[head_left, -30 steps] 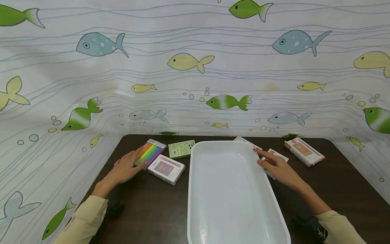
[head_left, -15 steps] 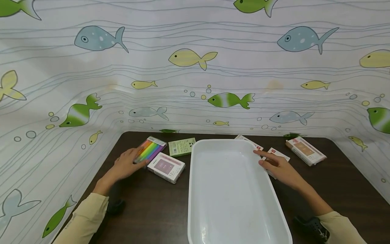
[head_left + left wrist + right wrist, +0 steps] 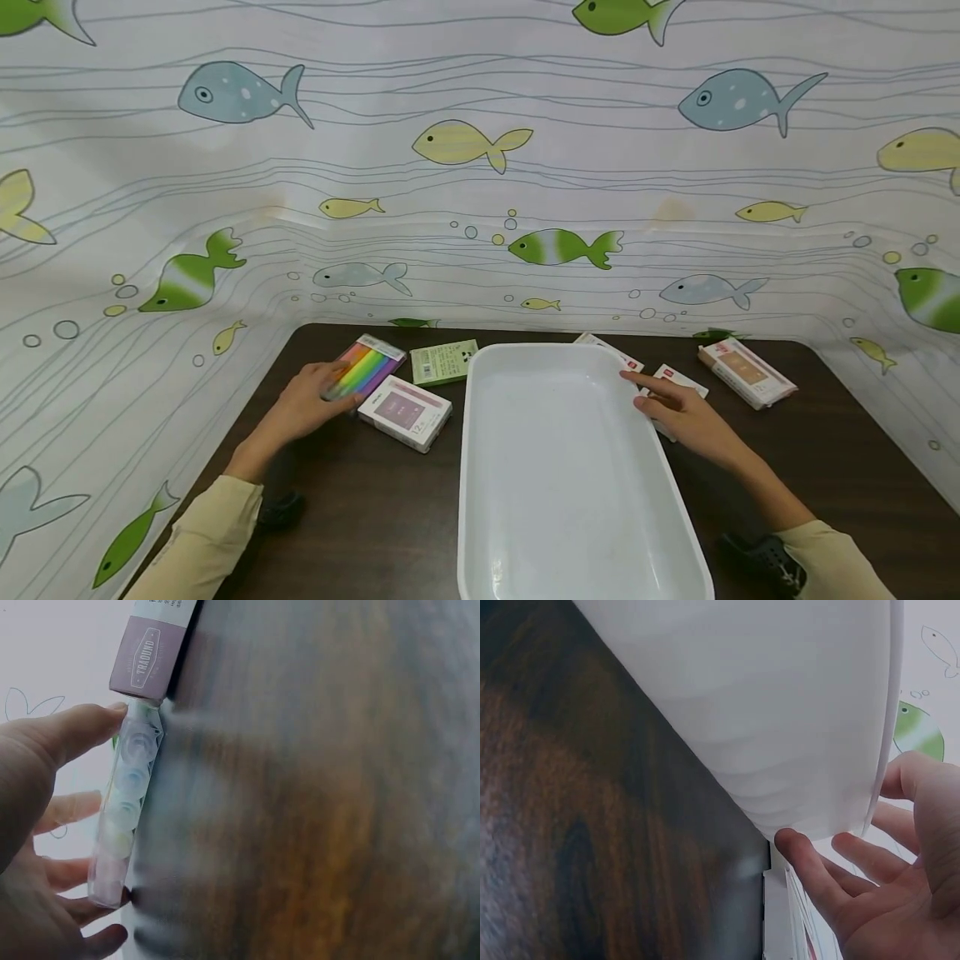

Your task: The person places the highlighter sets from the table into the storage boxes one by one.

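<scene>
A flat clear pack of rainbow-coloured pens [image 3: 363, 368] lies at the back left of the table. The left hand [image 3: 303, 400] rests at its left edge; in the left wrist view, spread fingers [image 3: 71, 810] lie along the pack [image 3: 124, 802], with the thumb tip by its end. Touching it is a white box with a mauve panel [image 3: 405, 412]. At centre stands a large white tray [image 3: 462, 467]. The right hand [image 3: 693, 417] touches the tray's far right rim with extended fingers; the right wrist view has some fingertips [image 3: 791, 844] against its outer wall.
A green box [image 3: 442, 362] lies behind the mauve-panelled one. White boxes [image 3: 678, 379] lie partly hidden beside the tray, under the right hand. A box with a tan panel [image 3: 747, 372] sits at the back right. A fish-patterned sheet [image 3: 450, 192] surrounds the dark table [image 3: 352, 517].
The head view has shifted slightly. Both hands hold nearly the same places, and the boxes and tray have not visibly moved.
</scene>
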Tool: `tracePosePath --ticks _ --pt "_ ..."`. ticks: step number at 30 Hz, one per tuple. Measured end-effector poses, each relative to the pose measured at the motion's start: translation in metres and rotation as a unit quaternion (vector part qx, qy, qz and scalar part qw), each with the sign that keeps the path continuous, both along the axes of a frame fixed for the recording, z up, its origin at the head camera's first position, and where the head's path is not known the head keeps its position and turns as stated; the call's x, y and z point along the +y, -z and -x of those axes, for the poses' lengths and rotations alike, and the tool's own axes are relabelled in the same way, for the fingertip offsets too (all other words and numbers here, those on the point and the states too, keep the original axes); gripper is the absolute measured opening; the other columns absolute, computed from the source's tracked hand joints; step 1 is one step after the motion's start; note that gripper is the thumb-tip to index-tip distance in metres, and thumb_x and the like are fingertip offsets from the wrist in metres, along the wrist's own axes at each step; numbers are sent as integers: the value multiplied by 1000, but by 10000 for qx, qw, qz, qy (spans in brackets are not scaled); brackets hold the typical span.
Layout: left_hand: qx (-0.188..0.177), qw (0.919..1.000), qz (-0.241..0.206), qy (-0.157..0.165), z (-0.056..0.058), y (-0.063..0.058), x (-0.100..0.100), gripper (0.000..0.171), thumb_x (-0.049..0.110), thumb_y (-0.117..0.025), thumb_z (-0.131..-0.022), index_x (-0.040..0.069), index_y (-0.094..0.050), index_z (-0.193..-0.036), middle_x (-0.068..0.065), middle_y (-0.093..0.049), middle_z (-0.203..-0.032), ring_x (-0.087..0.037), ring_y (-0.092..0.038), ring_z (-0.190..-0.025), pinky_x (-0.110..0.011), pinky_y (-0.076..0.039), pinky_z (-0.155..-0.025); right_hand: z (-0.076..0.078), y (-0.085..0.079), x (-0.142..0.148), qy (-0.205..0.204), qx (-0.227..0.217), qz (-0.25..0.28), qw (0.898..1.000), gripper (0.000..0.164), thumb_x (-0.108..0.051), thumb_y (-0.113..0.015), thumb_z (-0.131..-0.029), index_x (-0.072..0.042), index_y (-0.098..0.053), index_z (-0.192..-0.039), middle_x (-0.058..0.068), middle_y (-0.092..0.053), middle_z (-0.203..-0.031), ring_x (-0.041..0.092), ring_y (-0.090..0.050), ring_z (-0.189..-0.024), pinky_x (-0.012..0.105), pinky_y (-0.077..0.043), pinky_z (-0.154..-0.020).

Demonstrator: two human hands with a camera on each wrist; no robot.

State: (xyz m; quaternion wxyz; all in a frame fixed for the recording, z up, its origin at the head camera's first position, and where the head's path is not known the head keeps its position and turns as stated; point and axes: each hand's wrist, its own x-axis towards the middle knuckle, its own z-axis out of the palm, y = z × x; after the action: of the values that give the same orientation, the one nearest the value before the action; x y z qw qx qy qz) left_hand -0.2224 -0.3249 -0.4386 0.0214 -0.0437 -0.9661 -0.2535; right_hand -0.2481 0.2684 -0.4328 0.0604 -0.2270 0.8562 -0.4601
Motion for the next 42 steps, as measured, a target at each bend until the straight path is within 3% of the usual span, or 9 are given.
tracePosePath --ticks 6,12,19,27,31,36,39,42 --pt "211 9994 -261 -97 0 0 0 83 52 -78 -87 -2 -52 -144 -33 -42 -143 -52 -43 -127 -71 -34 -102 1 -2 4 35 -66 -41 10000 47 -32 -58 -107 -24 -51 -152 12 -51 -148 23 -62 -114 42 -55 -88" --pt "342 9985 -393 -181 0 0 -6 76 50 -82 -85 1 -59 -139 -31 -46 -142 -50 -42 -128 -71 -35 -102 1 -4 3 -43 -128 16 9999 49 -31 -58 -107 -21 -49 -154 13 -47 -152 27 -60 -121 43 -54 -91" --pt "238 9985 -473 -119 5 -4 -8 77 50 -81 -85 1 -58 -140 -30 -46 -143 -49 -42 -128 -71 -34 -102 3 -8 2 -13 -90 72 9999 49 -30 -58 -106 -20 -50 -153 12 -47 -152 31 -59 -123 36 -54 -91" --pt "-25 9982 -590 -83 -1 -11 -18 74 45 -84 -84 1 -59 -139 -31 -48 -141 -48 -45 -122 -69 -37 -98 2 -4 0 -33 -138 59 9999 49 -30 -58 -106 -22 -50 -153 12 -46 -153 33 -56 -126 35 -53 -92" --pt "-167 9975 -677 -114 -5 -7 -26 77 49 -84 -82 4 -59 -140 -29 -50 -138 -43 -48 -112 -58 -44 -88 1 0 -2 -49 -215 64 9997 49 -31 -58 -106 -23 -49 -154 11 -46 -153 33 -56 -127 37 -52 -94" --pt "-344 9948 -930 -231 -7 -3 -36 79 49 -85 -81 5 -58 -142 -29 -50 -133 -39 -49 -104 -43 -43 -79 1 2 -4 -32 -341 126 9993 49 -34 -59 -106 -26 -50 -153 8 -46 -153 31 -56 -128 41 -52 -95" --pt "-425 9904 -1293 -240 -5 -1 -40 78 44 -85 -83 5 -57 -143 -28 -49 -133 -39 -48 -105 -39 -43 -78 1 1 -3 -21 -349 185 9992 49 -33 -59 -106 -25 -50 -153 9 -45 -154 33 -55 -129 45 -52 -96" --pt "-554 9795 -1926 -220 0 0 -41 74 36 -84 -86 2 -53 -145 -27 -46 -134 -37 -46 -107 -33 -45 -78 0 0 0 -18 -341 199 9992 49 -32 -58 -106 -23 -49 -154 11 -44 -155 36 -53 -130 50 -51 -97"
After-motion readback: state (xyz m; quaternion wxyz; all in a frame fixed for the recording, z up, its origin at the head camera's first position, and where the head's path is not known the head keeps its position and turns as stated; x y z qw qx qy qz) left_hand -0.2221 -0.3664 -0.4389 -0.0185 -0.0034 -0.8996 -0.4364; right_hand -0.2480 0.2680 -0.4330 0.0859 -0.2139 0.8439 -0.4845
